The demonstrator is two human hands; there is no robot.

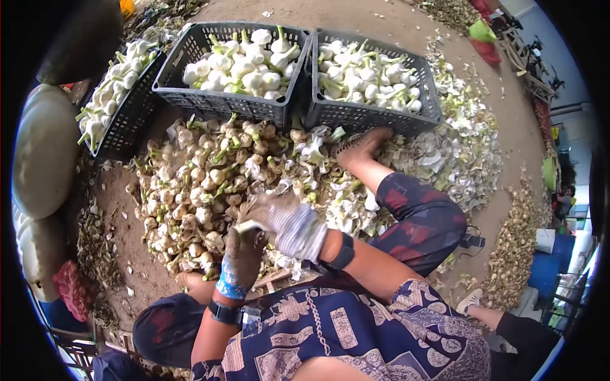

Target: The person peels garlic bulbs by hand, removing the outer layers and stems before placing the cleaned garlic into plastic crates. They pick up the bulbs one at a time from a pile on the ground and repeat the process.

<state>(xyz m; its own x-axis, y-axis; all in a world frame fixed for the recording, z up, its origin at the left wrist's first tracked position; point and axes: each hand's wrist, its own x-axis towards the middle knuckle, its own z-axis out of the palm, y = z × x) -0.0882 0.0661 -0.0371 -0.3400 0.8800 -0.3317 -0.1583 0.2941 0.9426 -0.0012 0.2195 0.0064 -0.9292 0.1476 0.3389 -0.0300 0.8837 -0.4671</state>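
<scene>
right hand motion-blurred, sacks edge-cropped

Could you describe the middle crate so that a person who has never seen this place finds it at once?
A pile of unpeeled bulbs lies on the ground, and three dark plastic crates of clean white bulbs stand along its far edge. The middle crate has a neighbour on each side: it stands against the right crate, while the left crate is turned at an angle.

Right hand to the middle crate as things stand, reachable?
Probably, with a forward lean. The right hand is at a bulb held in the left hand; only the low pile lies before the middle crate, its top open.
</scene>
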